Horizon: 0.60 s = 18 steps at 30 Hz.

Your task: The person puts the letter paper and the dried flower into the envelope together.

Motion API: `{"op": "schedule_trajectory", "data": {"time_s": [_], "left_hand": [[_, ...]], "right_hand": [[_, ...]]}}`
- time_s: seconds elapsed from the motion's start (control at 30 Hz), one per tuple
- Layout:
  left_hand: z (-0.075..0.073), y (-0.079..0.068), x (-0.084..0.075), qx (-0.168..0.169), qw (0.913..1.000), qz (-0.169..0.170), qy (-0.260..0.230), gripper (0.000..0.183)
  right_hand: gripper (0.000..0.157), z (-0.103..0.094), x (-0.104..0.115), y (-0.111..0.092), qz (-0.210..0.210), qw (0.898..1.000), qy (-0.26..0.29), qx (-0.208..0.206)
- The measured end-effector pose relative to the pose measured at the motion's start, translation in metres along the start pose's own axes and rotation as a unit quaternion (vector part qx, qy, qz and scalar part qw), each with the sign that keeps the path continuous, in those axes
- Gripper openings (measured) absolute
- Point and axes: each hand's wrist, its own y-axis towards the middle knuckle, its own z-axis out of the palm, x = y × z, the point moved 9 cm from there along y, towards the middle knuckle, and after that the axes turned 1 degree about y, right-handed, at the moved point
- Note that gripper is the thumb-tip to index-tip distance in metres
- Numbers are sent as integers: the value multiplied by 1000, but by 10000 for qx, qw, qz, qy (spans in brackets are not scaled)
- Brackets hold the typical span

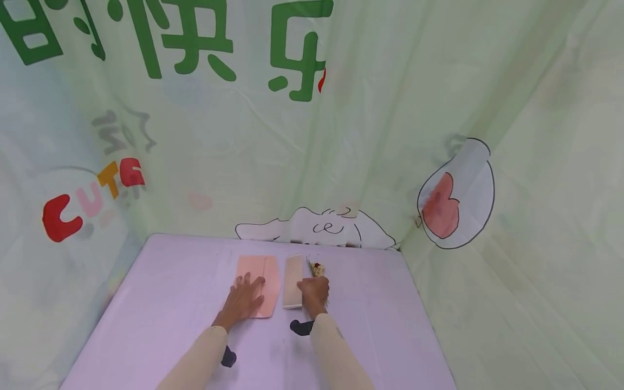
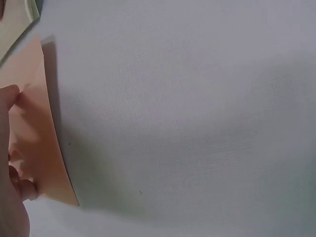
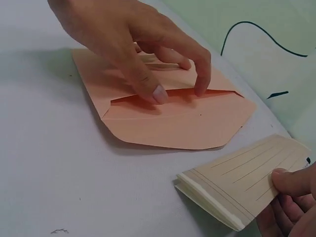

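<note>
A pink envelope (image 1: 273, 284) lies on the table with its flap (image 3: 182, 129) unfolded. My left hand (image 1: 245, 299) rests on it with the fingers spread; in the right wrist view its thumb and a bent finger touch the envelope's open mouth. Beside the envelope, on its right, is a folded sheet of lined cream letter paper (image 3: 242, 180). My right hand (image 1: 316, 292) pinches the paper's edge, thumb on top and the other fingers curled below. A small bunch of dried flowers (image 1: 317, 268) shows just past the right hand, partly hidden by it.
The table (image 1: 370, 325) has a pale lilac cover. Printed curtains (image 1: 370, 135) stand along its back and right edges, and another hangs at the left. A dark strap end (image 1: 302, 327) sticks out at the right wrist.
</note>
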Motion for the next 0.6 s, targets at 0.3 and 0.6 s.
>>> {"op": "schedule_trajectory", "data": {"time_s": [0.3, 0.6], "left_hand": [[-3, 0, -2, -50, 10000, -55, 16, 43], [3, 3, -9, -57, 9998, -83, 149, 45]], "right_hand": [[21, 3, 0, -3, 324, 9825, 1819, 235], [14, 19, 11, -31, 152, 9784, 1964, 633]]}}
